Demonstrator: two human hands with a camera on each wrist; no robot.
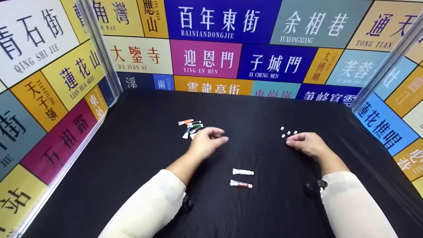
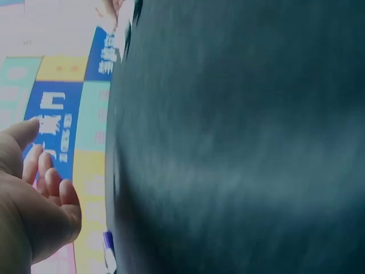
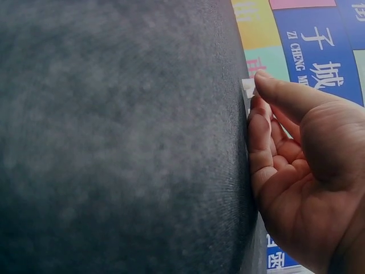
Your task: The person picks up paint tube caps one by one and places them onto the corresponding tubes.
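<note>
My left hand (image 1: 208, 142) hovers just right of a small pile of paint tubes, fingers loosely bent and nothing visible in it. The pile includes an orange tube (image 1: 185, 122) and a green tube (image 1: 197, 126); the hand partly covers it. On the right, my right hand (image 1: 307, 144) has thumb and forefinger close together beside several small white caps (image 1: 288, 132). In the right wrist view, something white (image 3: 247, 87) shows by those fingertips; whether they pinch it I cannot tell. Between the hands, nearer me, lie a white tube (image 1: 243, 172) and a brown-red tube (image 1: 241, 184).
A black cloth (image 1: 264, 215) covers the table. Panels with coloured street-name signs (image 1: 211, 19) stand along the back and both sides. A dark wrist device (image 1: 315, 187) sits at the right sleeve's cuff.
</note>
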